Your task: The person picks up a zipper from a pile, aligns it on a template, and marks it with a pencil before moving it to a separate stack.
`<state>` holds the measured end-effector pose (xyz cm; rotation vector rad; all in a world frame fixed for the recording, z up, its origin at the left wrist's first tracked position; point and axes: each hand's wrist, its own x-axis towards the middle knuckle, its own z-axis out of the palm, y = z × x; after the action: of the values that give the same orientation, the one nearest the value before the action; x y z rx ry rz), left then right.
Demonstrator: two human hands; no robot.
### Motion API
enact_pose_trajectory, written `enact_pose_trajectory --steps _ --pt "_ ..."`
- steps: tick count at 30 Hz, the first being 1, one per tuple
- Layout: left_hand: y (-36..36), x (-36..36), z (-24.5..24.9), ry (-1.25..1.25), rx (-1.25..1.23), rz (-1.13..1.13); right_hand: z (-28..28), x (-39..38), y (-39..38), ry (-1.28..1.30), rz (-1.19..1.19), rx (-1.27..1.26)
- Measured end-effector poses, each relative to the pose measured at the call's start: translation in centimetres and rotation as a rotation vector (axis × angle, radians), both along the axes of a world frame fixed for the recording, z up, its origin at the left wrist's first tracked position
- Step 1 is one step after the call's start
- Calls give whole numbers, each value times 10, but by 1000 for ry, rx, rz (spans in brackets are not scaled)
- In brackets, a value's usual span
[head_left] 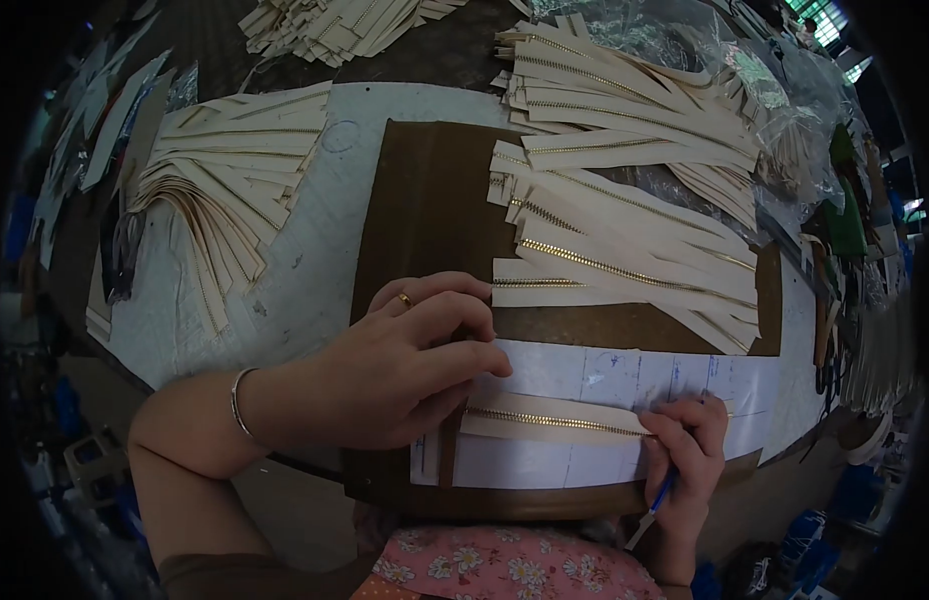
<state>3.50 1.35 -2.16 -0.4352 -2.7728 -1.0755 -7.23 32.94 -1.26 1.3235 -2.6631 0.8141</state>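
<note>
A cream zipper strip (pixel 555 421) with gold teeth lies flat on a white paper template (pixel 625 385), which rests on a brown board (pixel 435 210). My left hand (pixel 405 365), wearing a ring and a bracelet, presses down on the strip's left end with fingers spread. My right hand (pixel 690 450) grips a blue pen (pixel 657 500) and touches its tip to the strip's right end.
A loose heap of cream zipper strips (pixel 625 240) lies on the board just beyond the template. A fanned stack of strips (pixel 230 190) sits at the left, more strips (pixel 625 95) and clear plastic bags (pixel 775 90) at the back right.
</note>
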Motion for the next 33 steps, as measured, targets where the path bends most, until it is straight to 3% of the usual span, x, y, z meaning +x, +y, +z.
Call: enact_pose_trajectory --steps 15,26,29,33 --pt "-1 0 10 -112 -58 -62 -3 0 0 23 12 34" --pt "7 3 25 -297 -204 51 8 5 -8 -30 -89 42" --pt "9 2 28 -290 -216 58 8 10 -17 -109 57 -54" --pt "9 3 28 -305 -226 48 5 8 -23 -62 88 34"
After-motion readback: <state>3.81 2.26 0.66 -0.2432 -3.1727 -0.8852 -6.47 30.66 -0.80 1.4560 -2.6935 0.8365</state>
